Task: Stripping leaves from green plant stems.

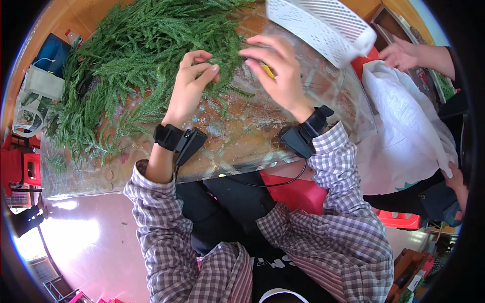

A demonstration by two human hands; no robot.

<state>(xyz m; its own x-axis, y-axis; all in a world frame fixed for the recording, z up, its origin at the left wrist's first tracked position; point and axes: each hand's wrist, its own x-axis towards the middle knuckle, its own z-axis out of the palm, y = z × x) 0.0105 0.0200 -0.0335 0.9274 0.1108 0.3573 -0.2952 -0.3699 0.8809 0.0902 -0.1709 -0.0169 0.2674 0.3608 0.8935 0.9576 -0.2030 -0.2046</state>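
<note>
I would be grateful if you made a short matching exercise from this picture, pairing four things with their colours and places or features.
Things:
1. Needle-leaved branches
2. Basket
3. Left wrist strap
4. Stool near the picture's left edge

Descriptions:
A. Black, worn below the hand
B. Red, beyond the table
C. White, with many small openings
D. Green, heaped on the tabletop

Right pairs: 1-D, 2-C, 3-A, 4-B

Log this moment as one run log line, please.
left hand: fingers curled, by green branches | right hand: fingers bent, yellow object showing between them | white basket: upper right | grips: unclear
</note>
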